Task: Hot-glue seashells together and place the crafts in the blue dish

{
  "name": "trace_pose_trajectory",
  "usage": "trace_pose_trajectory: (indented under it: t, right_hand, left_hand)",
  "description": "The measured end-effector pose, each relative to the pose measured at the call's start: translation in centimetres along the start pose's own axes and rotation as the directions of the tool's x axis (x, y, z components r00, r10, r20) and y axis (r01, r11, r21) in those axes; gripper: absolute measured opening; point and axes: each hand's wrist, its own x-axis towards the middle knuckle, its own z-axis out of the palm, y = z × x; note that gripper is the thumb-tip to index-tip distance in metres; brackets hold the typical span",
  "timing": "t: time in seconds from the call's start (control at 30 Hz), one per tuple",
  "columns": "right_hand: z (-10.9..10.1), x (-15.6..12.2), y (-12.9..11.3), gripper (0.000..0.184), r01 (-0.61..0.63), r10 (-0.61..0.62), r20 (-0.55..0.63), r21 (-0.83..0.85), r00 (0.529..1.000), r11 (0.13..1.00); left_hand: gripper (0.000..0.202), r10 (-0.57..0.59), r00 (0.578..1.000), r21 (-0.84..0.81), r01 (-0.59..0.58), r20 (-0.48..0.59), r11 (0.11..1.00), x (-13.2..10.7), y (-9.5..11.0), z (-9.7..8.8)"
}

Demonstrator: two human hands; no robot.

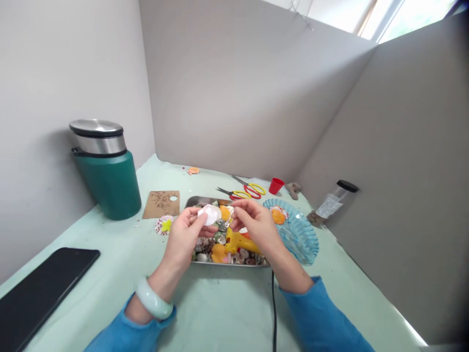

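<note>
My left hand pinches a white scallop shell above a steel tray. The tray is filled with several shells and pebbles, some orange. My right hand is close beside the shell, fingers curled in a pinch on something small I cannot make out. A yellow glue gun lies in the tray under my right hand, and its black cord runs toward me. A pale bangle sits on my left wrist.
A green flask stands at the left, with a brown card and a decorated shell beside it. A blue glass dish, scissors, a red cup, a lying bottle and a black tablet surround the tray.
</note>
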Motion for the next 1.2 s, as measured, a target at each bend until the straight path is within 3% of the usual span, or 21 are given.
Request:
trace_pose_trajectory:
  t: [0.1,0.23,0.43,0.7,1.2]
  right_hand:
    - [0.5,-0.9,0.2,0.02,-0.059,0.082,-0.088,0.237,0.993,0.97]
    - [1.6,-1.6,0.6,0.021,-0.086,0.14,-0.143,0.329,0.98,0.941]
    - [2.2,-2.1,1.1,0.019,-0.074,0.137,-0.186,0.308,0.973,0.949]
    - [2.6,-2.3,1.1,0.022,-0.135,0.205,-0.133,0.406,0.97,0.904]
    - [3.0,-2.3,2.0,0.021,-0.063,0.14,-0.253,0.289,0.957,0.955]
  left_hand:
    - [0.031,0.003,1.0,0.076,-0.005,0.029,0.997,-0.2,-0.1,0.2]
    - [0.037,-0.009,0.998,0.115,0.002,0.061,0.993,-0.2,-0.1,0.4]
    - [0.034,-0.021,0.998,0.149,0.011,0.066,0.989,-0.2,-0.2,0.5]
    - [0.037,-0.01,0.996,0.191,-0.007,0.086,0.981,0.0,-0.5,0.3]
    - [0.037,-0.029,0.995,0.152,0.015,0.091,0.988,-0.3,-0.1,0.7]
